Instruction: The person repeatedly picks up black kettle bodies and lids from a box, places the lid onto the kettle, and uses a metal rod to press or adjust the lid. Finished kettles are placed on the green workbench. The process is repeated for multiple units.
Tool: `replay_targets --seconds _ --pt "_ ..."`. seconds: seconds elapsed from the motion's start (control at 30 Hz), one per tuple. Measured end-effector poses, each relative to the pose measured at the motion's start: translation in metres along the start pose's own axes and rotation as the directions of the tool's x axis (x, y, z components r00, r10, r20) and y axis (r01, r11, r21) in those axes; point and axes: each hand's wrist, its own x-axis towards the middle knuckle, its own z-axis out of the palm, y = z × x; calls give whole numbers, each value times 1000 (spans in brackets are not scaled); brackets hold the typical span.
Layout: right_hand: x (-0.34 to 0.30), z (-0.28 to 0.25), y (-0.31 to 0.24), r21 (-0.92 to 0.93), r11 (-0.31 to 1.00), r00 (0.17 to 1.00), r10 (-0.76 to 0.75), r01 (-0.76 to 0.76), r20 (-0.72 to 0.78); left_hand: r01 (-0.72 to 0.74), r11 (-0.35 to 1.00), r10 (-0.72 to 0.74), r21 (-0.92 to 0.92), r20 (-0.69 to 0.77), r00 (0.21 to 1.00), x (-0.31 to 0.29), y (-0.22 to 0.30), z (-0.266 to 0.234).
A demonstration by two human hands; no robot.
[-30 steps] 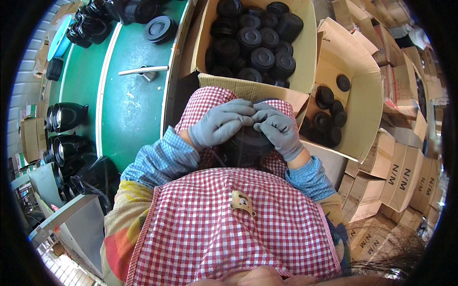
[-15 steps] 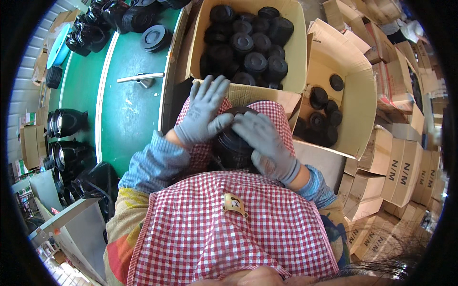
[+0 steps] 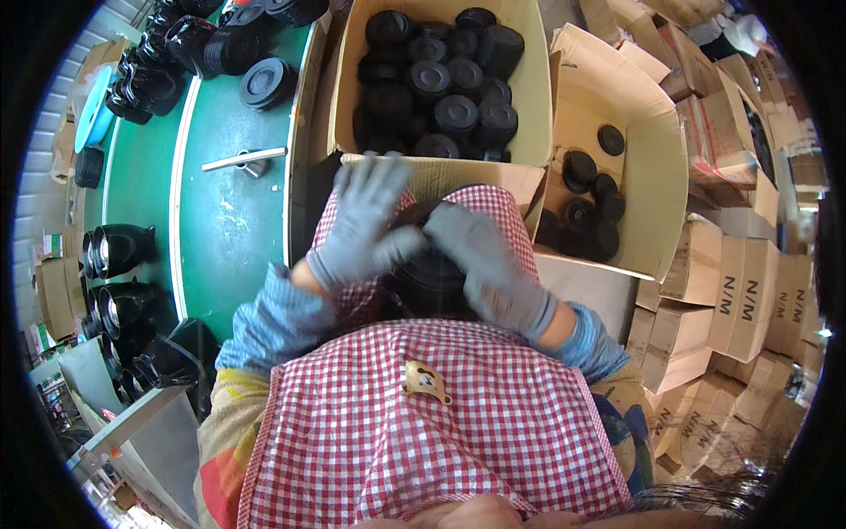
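Observation:
Between my knees is a black round ribbed piece [image 3: 430, 275], mostly hidden by my gloved hands and its lower part dark; I cannot make out its exact kind. My left hand [image 3: 363, 227], in a grey glove, is spread at its left side, slightly blurred, with its thumb reaching toward the piece. From the right, my right hand [image 3: 493, 264], also gloved in grey, lies over its upper right part with fingers stretched out together. Whether the right fingertips press on it is hidden.
Ahead stands a cardboard box [image 3: 534, 106] full of black round lids [image 3: 456, 115]. A second box [image 3: 665, 176] at right holds several more. On the green table [image 3: 231, 220] at left are a metal T-shaped tool [image 3: 249, 162] and black pots [image 3: 123, 249]. Stacked cartons [image 3: 740, 300] line the right.
My left hand has shifted slightly to the left and down in the picture. The right hand stays over the black piece. The whole view has shifted a little.

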Motion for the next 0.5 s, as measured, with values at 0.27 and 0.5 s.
replay_targets --seconds 0.27,0.5 --pt "0 0 17 126 992 999 16 -22 46 -156 985 151 78 74 986 -1 7 6" --pt "17 -23 43 -363 929 990 -15 64 137 246 938 -110 -243 464 879 38 9 -13"
